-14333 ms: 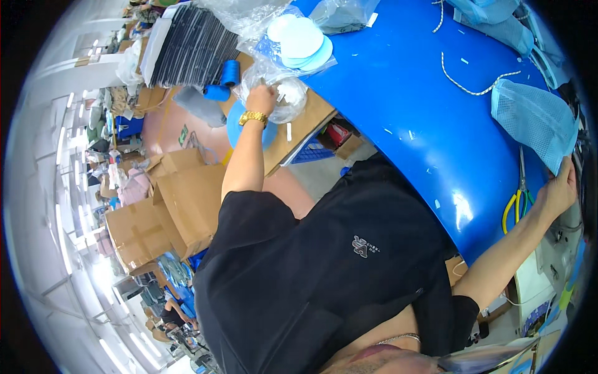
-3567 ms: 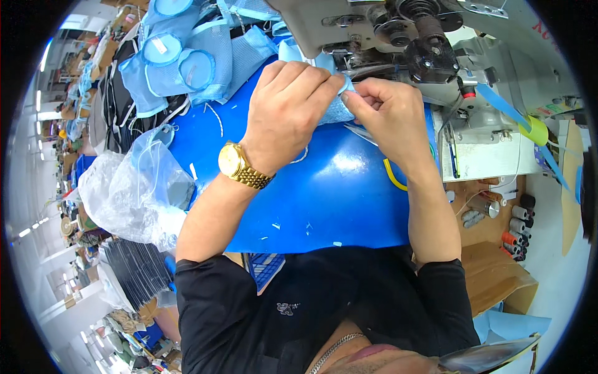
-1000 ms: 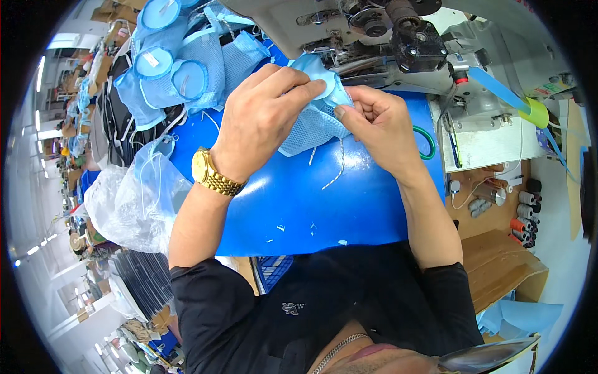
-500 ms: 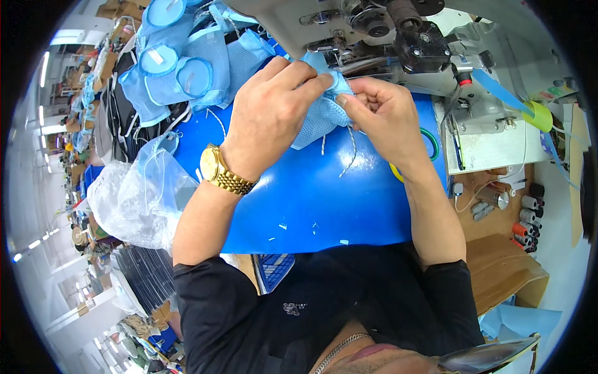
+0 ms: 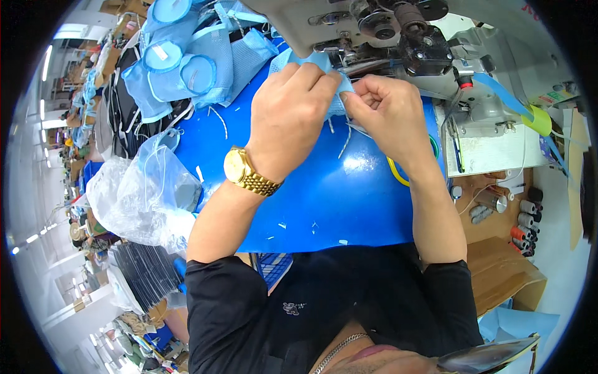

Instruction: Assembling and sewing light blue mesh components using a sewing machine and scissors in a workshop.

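Observation:
A piece of light blue mesh fabric [image 5: 338, 107] is pinched between my two hands, right at the needle area of the sewing machine [image 5: 423, 53]. My left hand [image 5: 289, 115] lies over its left part with the fingers bent down, hiding much of the cloth. On its right edge, my right hand [image 5: 389, 115] grips with thumb and curled fingers. Thin pale cords [image 5: 344, 144] dangle from the fabric over the blue tabletop [image 5: 311, 212]. The fingertips of my left hand are partly hidden.
Several blue mesh bags with round ends [image 5: 198, 75] are heaped at the far left, beside black items [image 5: 128, 118]. A clear plastic bag [image 5: 134, 199] sits at the table's left edge. A yellow ring-shaped handle [image 5: 396, 172] shows by my right forearm. Thread spools [image 5: 526, 218] stand at right.
My left hand has shifted right and slightly nearer, closer to my right hand. The fabric has turned and bunched, with more of it showing beyond my left knuckles.

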Tool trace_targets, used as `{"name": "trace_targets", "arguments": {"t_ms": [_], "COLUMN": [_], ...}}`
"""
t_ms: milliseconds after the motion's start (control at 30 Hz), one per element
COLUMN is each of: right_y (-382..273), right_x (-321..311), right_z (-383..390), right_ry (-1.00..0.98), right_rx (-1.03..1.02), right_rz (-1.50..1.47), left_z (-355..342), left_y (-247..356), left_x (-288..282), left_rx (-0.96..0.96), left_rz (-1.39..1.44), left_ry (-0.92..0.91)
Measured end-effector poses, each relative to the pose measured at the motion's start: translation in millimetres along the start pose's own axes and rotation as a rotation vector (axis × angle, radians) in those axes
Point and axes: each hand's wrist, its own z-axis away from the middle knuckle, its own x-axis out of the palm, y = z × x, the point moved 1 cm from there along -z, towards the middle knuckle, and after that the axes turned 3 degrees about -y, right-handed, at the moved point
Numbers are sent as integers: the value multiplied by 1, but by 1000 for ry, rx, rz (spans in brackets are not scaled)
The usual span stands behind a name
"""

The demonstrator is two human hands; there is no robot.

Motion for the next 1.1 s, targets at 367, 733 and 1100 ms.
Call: {"name": "trace_targets", "arguments": {"t_ms": [367, 733, 1100], "right_y": [-4, -4, 2], "right_x": [3, 9, 10], "right_z": [0, 5, 21], "right_ry": [153, 19, 107], "right_rx": [-78, 12, 42], "right_rz": [129, 314, -64], "left_z": [0, 3, 18], "left_y": [4, 12, -5], "left_x": [-11, -5, 0], "left_rx": [-56, -107, 47], "left_rz": [-127, -54, 95], "left_ry": [-75, -131, 33]}}
